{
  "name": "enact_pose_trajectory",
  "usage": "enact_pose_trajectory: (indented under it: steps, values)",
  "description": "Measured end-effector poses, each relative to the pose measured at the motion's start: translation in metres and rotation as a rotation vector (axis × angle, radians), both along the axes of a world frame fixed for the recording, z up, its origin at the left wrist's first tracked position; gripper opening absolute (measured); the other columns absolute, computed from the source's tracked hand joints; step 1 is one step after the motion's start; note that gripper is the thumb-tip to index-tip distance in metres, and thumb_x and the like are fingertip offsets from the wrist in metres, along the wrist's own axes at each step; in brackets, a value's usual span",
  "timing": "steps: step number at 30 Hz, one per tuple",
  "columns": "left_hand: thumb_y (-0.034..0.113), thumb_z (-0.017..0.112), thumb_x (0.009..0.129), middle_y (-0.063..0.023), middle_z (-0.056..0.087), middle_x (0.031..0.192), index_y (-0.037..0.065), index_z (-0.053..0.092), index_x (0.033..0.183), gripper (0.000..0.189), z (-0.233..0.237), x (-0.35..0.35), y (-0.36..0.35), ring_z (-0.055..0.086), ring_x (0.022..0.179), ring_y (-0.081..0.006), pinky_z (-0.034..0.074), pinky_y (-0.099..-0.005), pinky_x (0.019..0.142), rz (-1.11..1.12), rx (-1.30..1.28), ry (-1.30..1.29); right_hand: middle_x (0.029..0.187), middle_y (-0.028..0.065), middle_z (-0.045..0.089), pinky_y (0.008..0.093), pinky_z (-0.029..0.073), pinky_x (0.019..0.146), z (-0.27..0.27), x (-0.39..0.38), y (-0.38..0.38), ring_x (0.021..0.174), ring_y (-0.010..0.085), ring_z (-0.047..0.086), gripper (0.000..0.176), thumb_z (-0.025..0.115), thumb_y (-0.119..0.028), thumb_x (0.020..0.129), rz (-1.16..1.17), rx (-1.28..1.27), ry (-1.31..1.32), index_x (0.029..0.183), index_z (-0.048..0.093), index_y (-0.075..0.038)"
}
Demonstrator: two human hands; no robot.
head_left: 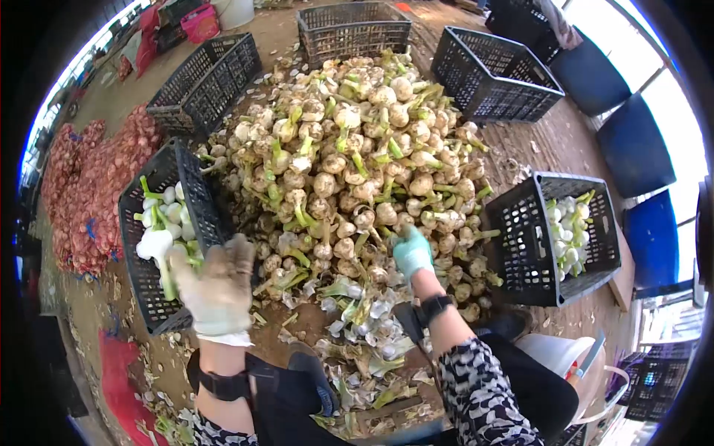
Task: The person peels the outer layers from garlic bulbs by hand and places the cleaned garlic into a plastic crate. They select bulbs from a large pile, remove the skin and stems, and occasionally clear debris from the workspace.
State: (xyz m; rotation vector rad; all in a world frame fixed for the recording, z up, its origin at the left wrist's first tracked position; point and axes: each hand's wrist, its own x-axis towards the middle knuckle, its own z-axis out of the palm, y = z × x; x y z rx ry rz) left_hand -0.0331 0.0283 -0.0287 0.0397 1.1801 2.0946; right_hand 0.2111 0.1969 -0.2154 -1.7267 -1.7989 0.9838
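Observation:
My left hand (217, 288), in a pale, dirt-stained glove, is above the near edge of the left black crate (172, 321). Its fingers are apart and slightly blurred. Beside them, a peeled white garlic bulb (154, 243) with a green stem lies on other clean bulbs in that crate. My right hand (413, 253), in a green-and-white glove, reaches into the front of a big heap of unpeeled garlic (323, 184). Its fingers are curled together against the bulbs, and what they grip is hidden. Loose garlic skins (362, 312) lie below the heap.
A right-hand black crate (524, 241) contains clean garlic with green stems. More black crates (357, 46) stand behind the heap. Red net sacks (93, 189) are piled at left. A white bucket (554, 349) stands near my right knee, and a red net bag (119, 379) lies at lower left.

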Motion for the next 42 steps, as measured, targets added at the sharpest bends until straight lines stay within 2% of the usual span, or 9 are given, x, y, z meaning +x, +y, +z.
enact_pose_trajectory:
  steps: [2,8,12,16,24,29,32,36,42]
  values:
    - [0.044,0.045,0.093,-0.0139,0.057,0.094,0.004,0.049,0.112,0.045,-0.033,-0.003,0.0,0.058,0.087,-0.0274,0.05,-0.0433,0.085,-0.464,0.428,-0.354,0.123,0.0186,0.054,0.038,0.042,0.094,-0.009,-0.018,0.033,0.115,0.0344,0.051,0.047,0.056,-0.012,0.08,0.089,0.15,-0.137,0.126,0.049,-0.008]
    - [0.024,0.051,0.091,-0.0098,0.059,0.096,0.004,0.052,0.114,0.031,-0.028,0.046,0.02,0.06,0.082,-0.0227,0.05,-0.0349,0.073,-0.539,-0.163,-0.196,0.121,0.0161,0.051,0.0412,0.042,0.094,-0.017,-0.042,0.062,0.114,0.0342,0.048,0.067,0.062,-0.007,0.074,0.273,-0.083,-0.434,0.135,0.036,-0.012]
    - [0.018,0.051,0.091,-0.0107,0.061,0.101,0.001,0.049,0.121,0.035,-0.017,0.05,0.024,0.061,0.081,-0.0215,0.051,-0.0335,0.069,-0.648,-0.285,-0.115,0.118,0.0186,0.057,0.037,0.042,0.095,-0.051,-0.002,0.018,0.109,0.0342,0.054,0.052,0.063,-0.012,0.072,0.078,0.228,-0.035,0.122,0.051,-0.003]
    - [0.024,0.059,0.087,-0.012,0.061,0.104,-0.003,0.046,0.124,0.048,-0.012,0.055,0.022,0.06,0.079,-0.017,0.05,-0.0291,0.067,-0.763,-0.281,0.031,0.096,0.0084,0.065,0.0243,0.049,0.06,-0.002,0.048,-0.012,0.072,0.0135,0.06,0.037,0.054,0.008,0.081,-0.293,-0.371,0.631,0.118,0.055,0.003]
    - [0.048,0.059,0.085,-0.0098,0.058,0.108,-0.005,0.042,0.129,0.071,-0.013,0.073,0.028,0.058,0.08,-0.0153,0.051,-0.0227,0.066,-1.074,-0.077,0.286,0.106,0.017,0.061,0.0356,0.048,0.084,0.192,-0.001,-0.078,0.097,0.031,0.059,0.059,0.072,0.001,0.06,0.784,0.425,0.168,0.117,0.055,-0.001]
    - [0.037,0.043,0.094,-0.0047,0.061,0.085,0.007,0.057,0.096,0.033,-0.008,0.068,0.03,0.059,0.077,-0.0162,0.049,-0.0293,0.065,-0.735,0.219,-0.206,0.132,0.011,0.048,0.0299,0.045,0.091,0.177,-0.017,-0.085,0.111,0.0201,0.053,0.069,0.053,0.017,0.073,0.173,0.156,0.704,0.137,0.036,-0.005]
    - [0.048,0.041,0.091,-0.0048,0.058,0.079,0.007,0.056,0.09,0.043,-0.003,0.057,0.034,0.053,0.068,-0.0158,0.042,-0.0293,0.056,-0.565,0.29,-0.346,0.1,0.0099,0.058,0.0268,0.051,0.064,0.143,0.0,-0.095,0.073,0.0163,0.059,0.058,0.053,0.013,0.078,0.211,-0.253,0.895,0.131,0.044,-0.006]
    - [0.041,0.045,0.091,-0.0051,0.061,0.096,0.004,0.056,0.103,0.041,-0.005,0.069,0.034,0.057,0.088,-0.017,0.045,-0.0307,0.079,-0.566,0.03,0.033,0.093,0.0027,0.059,0.0224,0.049,0.065,0.153,-0.033,-0.115,0.076,0.0097,0.057,0.035,0.059,-0.007,0.087,-0.049,-0.713,1.439,0.121,0.052,-0.01]
    - [0.04,0.056,0.086,-0.0073,0.057,0.111,0.0,0.048,0.118,0.051,0.014,0.064,0.025,0.055,0.099,-0.0169,0.042,-0.0297,0.089,-1.048,0.229,-0.047,0.103,0.0053,0.06,0.0266,0.05,0.076,0.184,-0.02,-0.091,0.09,0.0134,0.059,0.025,0.058,-0.01,0.089,0.104,-0.151,1.086,0.112,0.054,-0.002]
